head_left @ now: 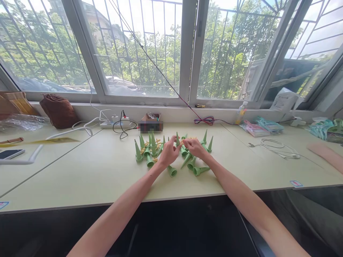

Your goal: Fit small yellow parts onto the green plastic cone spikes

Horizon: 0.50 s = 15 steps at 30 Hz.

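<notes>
Thumb and fingers of my left hand (169,152) gripped a green cone (177,138), tip up. My right hand (195,147) was just beside it, fingertips pinched together — on a small yellow piece (182,142), it seemed, though too tiny to be sure. More green cones (138,154) stood and lay left of my left hand among yellow connectors (158,144) — others rested under my right hand on the table (107,171).
</notes>
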Available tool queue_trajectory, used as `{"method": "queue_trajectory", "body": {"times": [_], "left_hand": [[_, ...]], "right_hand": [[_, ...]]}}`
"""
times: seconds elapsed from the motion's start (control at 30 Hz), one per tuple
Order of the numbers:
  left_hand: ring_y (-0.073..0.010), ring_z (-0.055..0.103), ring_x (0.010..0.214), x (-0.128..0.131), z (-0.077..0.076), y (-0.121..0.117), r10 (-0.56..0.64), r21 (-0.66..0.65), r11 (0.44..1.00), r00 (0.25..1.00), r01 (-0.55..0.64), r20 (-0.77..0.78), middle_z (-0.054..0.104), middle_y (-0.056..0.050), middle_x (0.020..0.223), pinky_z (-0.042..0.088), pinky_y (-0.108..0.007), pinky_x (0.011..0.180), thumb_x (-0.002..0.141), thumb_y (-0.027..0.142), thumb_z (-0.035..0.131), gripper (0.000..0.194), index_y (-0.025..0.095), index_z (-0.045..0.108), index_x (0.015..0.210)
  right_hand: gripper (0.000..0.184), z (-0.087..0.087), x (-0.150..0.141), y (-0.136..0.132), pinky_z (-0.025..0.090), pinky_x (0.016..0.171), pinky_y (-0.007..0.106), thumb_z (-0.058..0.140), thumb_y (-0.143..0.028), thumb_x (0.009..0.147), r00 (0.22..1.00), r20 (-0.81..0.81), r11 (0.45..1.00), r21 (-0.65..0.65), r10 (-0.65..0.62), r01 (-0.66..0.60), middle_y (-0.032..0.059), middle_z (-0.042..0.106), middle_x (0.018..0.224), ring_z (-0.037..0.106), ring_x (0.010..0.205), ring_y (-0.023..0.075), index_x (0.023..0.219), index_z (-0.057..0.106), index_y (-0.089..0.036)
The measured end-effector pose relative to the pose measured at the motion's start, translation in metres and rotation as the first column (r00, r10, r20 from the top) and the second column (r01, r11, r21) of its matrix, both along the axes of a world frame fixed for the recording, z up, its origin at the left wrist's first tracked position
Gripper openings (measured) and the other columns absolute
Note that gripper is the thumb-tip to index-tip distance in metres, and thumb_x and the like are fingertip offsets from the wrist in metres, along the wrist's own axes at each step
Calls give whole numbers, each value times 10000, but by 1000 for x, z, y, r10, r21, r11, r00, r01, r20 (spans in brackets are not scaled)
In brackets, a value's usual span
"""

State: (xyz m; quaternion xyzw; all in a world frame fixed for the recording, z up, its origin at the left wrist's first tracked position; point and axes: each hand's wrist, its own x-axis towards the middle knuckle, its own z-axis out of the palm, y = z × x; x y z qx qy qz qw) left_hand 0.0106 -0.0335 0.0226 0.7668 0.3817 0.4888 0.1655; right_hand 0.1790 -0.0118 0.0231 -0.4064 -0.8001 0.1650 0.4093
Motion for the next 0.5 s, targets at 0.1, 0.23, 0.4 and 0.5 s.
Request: {"method": "queue_trajectory", "body": {"times": [0.1, 0.23, 0.4, 0.5], "left_hand": [[-7, 366, 369, 0, 1, 0, 13, 13, 1000, 1000, -13, 7, 637, -52, 995, 287, -181, 396, 853, 304, 577, 227, 202, 482, 1031], [-24, 375, 396, 1, 0, -1, 8, 54, 999, 1000, -7, -6, 623, -30, 924, 294, -194, 411, 864, 317, 565, 172, 197, 509, 974], [-55, 410, 443, -3, 2, -3, 49, 185, 982, 995, -32, -91, 569, 6, 733, 339, -206, 471, 899, 317, 520, 139, 185, 544, 863], [-59, 421, 470, -11, 17, -8, 97, 292, 955, 986, -54, -136, 587, -5, 763, 368, -211, 509, 925, 319, 478, 177, 184, 582, 877]], "right_hand": [[524, 0, 0, 0, 273, 547, 242, 306, -559, 942, 1000, -11, 1000, -4, 6, -6, -27, 371, 544, 318, 546, 101, 579, 372, -188], [577, -3, -1, 4, 313, 562, 246, 297, -609, 934, 996, -84, 999, -3, -38, 38, -11, 431, 534, 381, 535, 108, 557, 410, -187], [603, -6, -1, 8, 367, 590, 283, 286, -599, 946, 979, -173, 994, 2, -104, 106, 23, 493, 515, 457, 516, 136, 536, 465, -195], [591, -8, -2, 9, 372, 600, 292, 301, -562, 958, 977, -184, 993, 21, -112, 118, 25, 493, 512, 471, 519, 144, 536, 492, -195]]}}
